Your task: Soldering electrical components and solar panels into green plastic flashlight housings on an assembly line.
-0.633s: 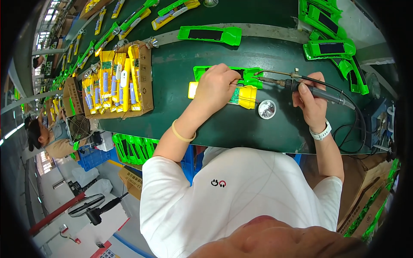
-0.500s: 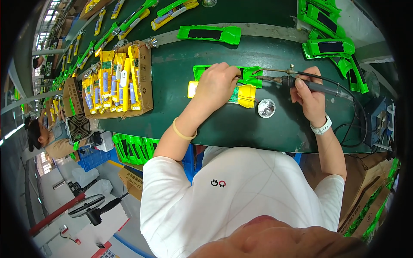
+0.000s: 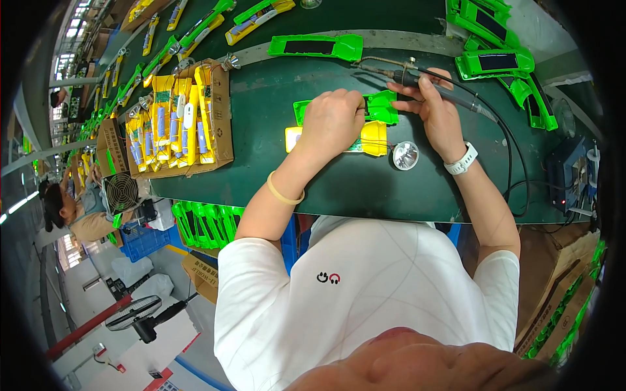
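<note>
The left hand [image 3: 334,120] is pressed down flat on the green and yellow flashlight body [image 3: 375,124], with the fingers curled over its top, so it holds the body firmly against the dark green worktable [image 3: 274,124]. The right hand [image 3: 438,111] is closed around a soldering iron [image 3: 450,94], gripped like a pen, and the iron's thin metal tip reaches out past the fingers to just above the green part. The flashlight body looks like hard plastic, so it is likely light, stiff and a bit smooth. It could slide if it is not pinned down. Thin wires seem to run from it, and those would break easily, so the wide plastic shell under the left palm is the safe place to hold. Its long side runs left to right under the hand, with the yellow end poking out toward the right hand. The iron's long side points up and to the left from the grip, and its black cable trails off to the right. A small shiny reflector cup [image 3: 405,156] sits just below the right hand. A cardboard box of yellow parts [image 3: 179,120] stands well off to the left of the left hand.
</note>
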Motion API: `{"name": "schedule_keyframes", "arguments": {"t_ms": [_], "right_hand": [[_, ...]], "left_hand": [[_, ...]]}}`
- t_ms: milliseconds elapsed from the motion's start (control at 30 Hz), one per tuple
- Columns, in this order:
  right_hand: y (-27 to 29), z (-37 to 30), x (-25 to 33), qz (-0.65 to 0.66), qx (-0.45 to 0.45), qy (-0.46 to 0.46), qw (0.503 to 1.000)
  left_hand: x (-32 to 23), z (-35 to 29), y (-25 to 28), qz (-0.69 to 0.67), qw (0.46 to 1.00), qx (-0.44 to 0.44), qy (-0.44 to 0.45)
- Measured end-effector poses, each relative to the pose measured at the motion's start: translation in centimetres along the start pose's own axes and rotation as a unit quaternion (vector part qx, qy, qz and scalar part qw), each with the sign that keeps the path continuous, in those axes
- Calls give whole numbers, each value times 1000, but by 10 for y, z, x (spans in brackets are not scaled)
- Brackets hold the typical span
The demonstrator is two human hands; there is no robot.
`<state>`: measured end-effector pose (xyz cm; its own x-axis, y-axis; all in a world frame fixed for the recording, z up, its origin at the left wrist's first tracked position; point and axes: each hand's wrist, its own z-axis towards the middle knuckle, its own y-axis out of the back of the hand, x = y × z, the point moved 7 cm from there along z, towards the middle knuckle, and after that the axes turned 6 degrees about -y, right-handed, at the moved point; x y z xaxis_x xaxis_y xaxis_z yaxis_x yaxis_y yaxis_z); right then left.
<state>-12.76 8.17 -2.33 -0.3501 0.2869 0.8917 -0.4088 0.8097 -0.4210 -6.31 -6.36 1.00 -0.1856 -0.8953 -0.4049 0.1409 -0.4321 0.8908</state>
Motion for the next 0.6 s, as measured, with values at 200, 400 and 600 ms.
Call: {"name": "schedule_keyframes", "arguments": {"t_ms": [200, 400, 600], "right_hand": [[23, -43, -9, -1, -31, -28, 999], [41, -65, -4, -20, -77, 14, 997], [40, -77, 22, -50, -69, 60, 995]], "left_hand": [[-20, -18, -1, -102, 988, 27, -115], [-9, -24, -1, -192, 980, 56, 20], [-23, -25, 0, -107, 990, 3, -90]]}}
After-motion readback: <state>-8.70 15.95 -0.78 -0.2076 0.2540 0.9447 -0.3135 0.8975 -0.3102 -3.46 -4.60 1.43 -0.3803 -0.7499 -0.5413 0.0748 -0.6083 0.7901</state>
